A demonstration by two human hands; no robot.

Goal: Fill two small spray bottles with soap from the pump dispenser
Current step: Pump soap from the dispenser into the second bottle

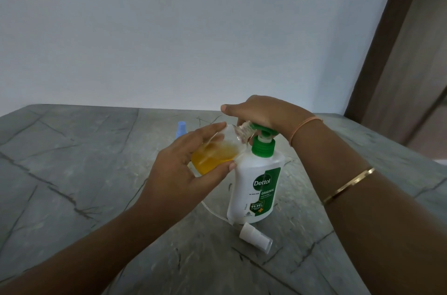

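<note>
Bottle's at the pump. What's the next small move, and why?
Probably press the pump head down with the right hand that covers it. The left hand holds the small bottle tilted, open neck right at the pump head, and the yellow soap fills only about its lower half. The white spray cap lies on the table, so capping looks premature.

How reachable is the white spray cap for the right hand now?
Probably yes: the white spray cap lies bare on the table before the dispenser, but the right hand presses the pump.

left hand (179,170) — holds spray bottle (214,154) | right hand (264,113) — curled over pump dispenser (257,173)
</note>
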